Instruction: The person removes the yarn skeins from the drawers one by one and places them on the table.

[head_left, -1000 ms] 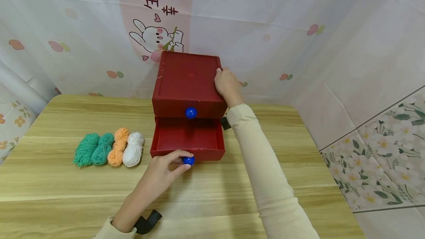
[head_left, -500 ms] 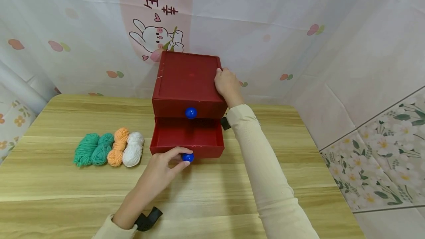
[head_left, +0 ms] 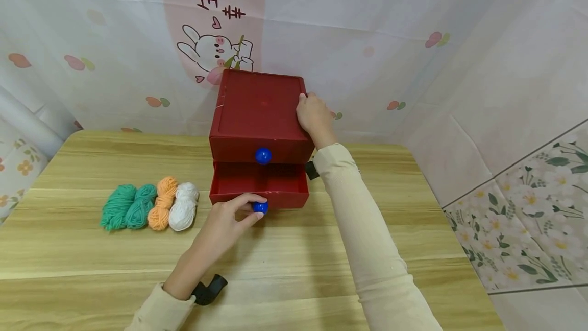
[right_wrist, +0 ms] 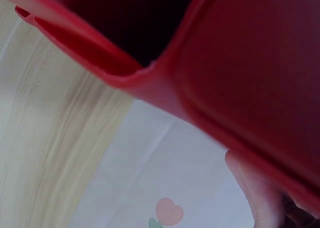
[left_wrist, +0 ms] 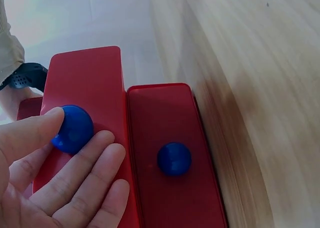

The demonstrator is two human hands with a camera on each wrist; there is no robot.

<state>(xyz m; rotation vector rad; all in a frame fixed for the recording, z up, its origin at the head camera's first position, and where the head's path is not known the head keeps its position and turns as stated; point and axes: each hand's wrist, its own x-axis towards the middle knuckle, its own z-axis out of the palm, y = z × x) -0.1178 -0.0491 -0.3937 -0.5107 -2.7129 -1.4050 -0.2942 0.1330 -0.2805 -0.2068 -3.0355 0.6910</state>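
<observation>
A red drawer cabinet (head_left: 262, 106) stands at the back of the table, and its open drawer (head_left: 288, 200) sticks out below the upper drawer front (head_left: 239, 150). With thumb and forefinger, my left hand (head_left: 227, 221) pinches the blue round knob (head_left: 261, 208) on that open drawer. The left wrist view shows the same knob (left_wrist: 75, 130) between the fingers, beside a shut lower drawer (left_wrist: 172, 112) with its own blue knob (left_wrist: 174, 159). My right hand (head_left: 316, 116) grips the cabinet's top right edge; its fingers (right_wrist: 255, 190) show along the cabinet side in the right wrist view.
Left of the cabinet lie green yarn skeins (head_left: 120, 207), an orange one (head_left: 163, 203) and a white one (head_left: 185, 206) on the wooden table (head_left: 285, 280). A printed curtain (head_left: 321, 29) hangs right behind the cabinet; a tiled wall (head_left: 528, 208) borders the right side.
The open drawer has slid inward toward the cabinet, my left hand moving forward with its knob. My right hand has stayed on the cabinet's edge.
</observation>
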